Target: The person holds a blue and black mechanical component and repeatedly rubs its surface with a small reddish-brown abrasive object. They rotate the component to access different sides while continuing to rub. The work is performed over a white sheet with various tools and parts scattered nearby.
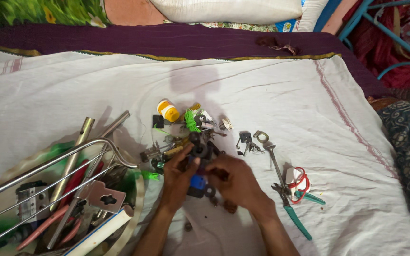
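Observation:
Both hands meet low in the middle of the white cloth [262, 95]. My left hand [179, 178] and my right hand [236, 180] are closed together on a small dark part [200, 151] with a blue piece [196, 181] beneath it. Just beyond the fingers lies a heap of small hardware: a yellow-capped white bottle [167, 110], a bundle of green cord [191, 121], dark metal bits and keys [247, 142]. What exactly each finger pinches is hidden by the hands.
To the left, a round tray [136, 194] holds metal rods [72, 159], pink-handled pliers [43, 223], a white pipe [103, 230] and a bracket. To the right lie green-handled pliers [293, 213], a spanner [274, 159] and red wire [300, 182]. A purple cloth [191, 40] borders the far edge.

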